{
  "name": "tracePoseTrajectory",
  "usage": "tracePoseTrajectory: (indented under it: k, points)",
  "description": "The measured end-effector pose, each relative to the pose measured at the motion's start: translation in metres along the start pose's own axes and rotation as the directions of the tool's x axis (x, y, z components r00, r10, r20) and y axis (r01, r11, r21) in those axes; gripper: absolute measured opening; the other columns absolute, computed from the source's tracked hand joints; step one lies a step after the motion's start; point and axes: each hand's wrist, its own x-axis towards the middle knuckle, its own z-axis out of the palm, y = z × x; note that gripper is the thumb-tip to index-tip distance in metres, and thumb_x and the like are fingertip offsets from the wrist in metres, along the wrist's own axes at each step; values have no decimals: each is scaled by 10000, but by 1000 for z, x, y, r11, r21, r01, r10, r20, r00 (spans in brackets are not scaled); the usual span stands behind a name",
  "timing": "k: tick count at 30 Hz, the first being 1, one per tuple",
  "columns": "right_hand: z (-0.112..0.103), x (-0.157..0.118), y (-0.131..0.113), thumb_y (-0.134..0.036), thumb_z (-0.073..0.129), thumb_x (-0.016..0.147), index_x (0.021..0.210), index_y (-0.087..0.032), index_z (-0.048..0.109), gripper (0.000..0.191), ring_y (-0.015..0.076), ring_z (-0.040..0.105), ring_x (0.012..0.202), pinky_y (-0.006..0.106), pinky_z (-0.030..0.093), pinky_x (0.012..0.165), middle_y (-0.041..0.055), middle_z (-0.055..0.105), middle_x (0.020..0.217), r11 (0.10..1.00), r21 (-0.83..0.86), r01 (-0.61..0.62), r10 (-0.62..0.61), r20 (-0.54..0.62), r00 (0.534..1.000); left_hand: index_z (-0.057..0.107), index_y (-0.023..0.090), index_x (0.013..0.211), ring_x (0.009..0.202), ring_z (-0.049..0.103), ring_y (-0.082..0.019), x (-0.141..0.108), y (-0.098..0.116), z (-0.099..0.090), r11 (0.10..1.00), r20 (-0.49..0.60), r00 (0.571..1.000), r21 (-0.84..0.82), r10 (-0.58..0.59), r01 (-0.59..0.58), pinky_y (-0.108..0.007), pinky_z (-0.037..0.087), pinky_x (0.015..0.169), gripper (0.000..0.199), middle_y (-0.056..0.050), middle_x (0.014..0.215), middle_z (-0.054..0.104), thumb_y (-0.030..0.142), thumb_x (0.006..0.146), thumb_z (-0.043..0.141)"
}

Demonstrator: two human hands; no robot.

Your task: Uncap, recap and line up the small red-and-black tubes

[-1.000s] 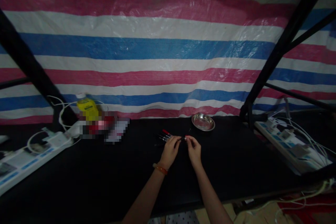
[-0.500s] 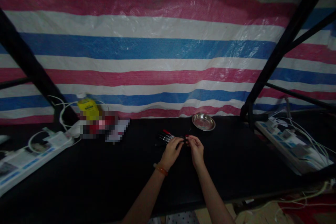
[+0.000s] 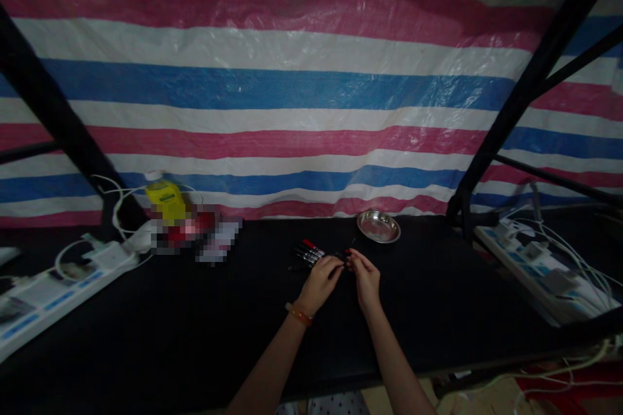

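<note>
My left hand (image 3: 319,282) has its fingers pinched together on a dark, pen-like piece (image 3: 344,260), mostly covered by the fingertips. Facing it, my right hand (image 3: 365,275) pinches the other side, where a small spot of red shows at the fingertips. The two hands are close together, just above the black tabletop. Several marker pens (image 3: 307,251), black ones and one with red, lie in a bunch just beyond and left of my left hand, partly hidden by it. A shallow round metal dish (image 3: 378,227) sits behind my right hand.
A yellow bottle (image 3: 166,200) stands at the back left, beside blurred-out items. White power strips with plugs and cables lie at the left (image 3: 63,292) and right (image 3: 545,266). Black metal posts rise on both sides, with a striped plastic sheet (image 3: 292,91) behind the table (image 3: 438,311).
Almost nothing differs. The whole view has shifted slightly, and both hands keep their pinch in nearly the same place.
</note>
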Motion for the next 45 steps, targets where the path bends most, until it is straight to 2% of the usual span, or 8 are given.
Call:
tracePoseTrajectory:
  k: [6, 14, 20, 22, 26, 31, 40, 45]
  points:
    - [5, -6, -3, -399, 754, 561, 869, -164, 706, 391, 172, 611, 655, 275, 477, 587, 42, 692, 733, 996, -64, 64, -56, 119, 991, 619, 203, 925, 874, 608, -158, -1, -4, 1, 999, -53, 998, -40, -32, 30, -322, 494, 818, 148, -41, 922, 653, 226, 855, 491]
    - [9, -10, -8, -351, 778, 551, 958, -171, 665, 460, 140, 613, 607, 229, 476, 538, 27, 685, 715, 994, 26, -102, 93, 248, 964, 606, 196, 861, 777, 576, -149, -1, -4, -1, 994, -64, 993, 37, -96, 98, -302, 467, 756, 111, -17, 802, 629, 258, 844, 516]
    - [9, -11, -6, -350, 788, 538, 976, -177, 656, 489, 149, 629, 582, 240, 498, 507, 23, 673, 716, 988, 87, -129, 113, 174, 978, 610, 221, 941, 937, 560, -198, 3, -1, -13, 958, -132, 981, 232, -140, 168, -353, 396, 843, 259, -41, 960, 633, 410, 764, 611]
    - [9, -11, -5, -350, 785, 543, 992, -178, 653, 499, 161, 646, 606, 243, 505, 518, 26, 670, 731, 985, 114, -129, 112, 143, 983, 606, 221, 971, 996, 533, -229, 3, -3, -20, 884, -279, 934, 344, -225, 315, -386, 366, 861, 292, -68, 1029, 612, 447, 794, 554]
    - [8, -9, -4, -318, 791, 538, 999, -184, 659, 497, 161, 654, 633, 242, 512, 549, 28, 671, 757, 979, 151, -138, 120, 124, 985, 528, 161, 1135, 1060, 472, -303, 2, -15, -29, 638, -501, 768, 450, -399, 625, -445, 345, 845, 459, -146, 1146, 533, 485, 816, 471]
    - [8, -9, -2, -311, 795, 540, 992, -188, 673, 483, 157, 651, 639, 253, 517, 565, 20, 667, 755, 983, 136, -121, 103, 133, 986, 499, 94, 1159, 1063, 451, -338, -1, -28, -29, 497, -476, 677, 460, -561, 736, -463, 341, 835, 564, -183, 1127, 521, 516, 786, 471]
    - [8, -8, -1, -311, 810, 523, 938, -179, 700, 449, 155, 638, 634, 266, 521, 581, 6, 646, 706, 986, 122, -116, 98, 139, 985, 444, 98, 1215, 1026, 490, -334, -1, -32, -30, 532, -461, 673, 412, -579, 740, -476, 372, 825, 535, -179, 1088, 521, 466, 827, 446]
    - [7, -7, 2, -348, 802, 537, 930, -180, 704, 438, 145, 629, 615, 256, 509, 570, -1, 642, 683, 994, 69, -84, 71, 173, 982, 437, 135, 1211, 881, 565, -220, -2, -43, -28, 732, -509, 682, 138, -525, 667, -436, 454, 805, 491, -138, 1117, 451, 355, 787, 550]
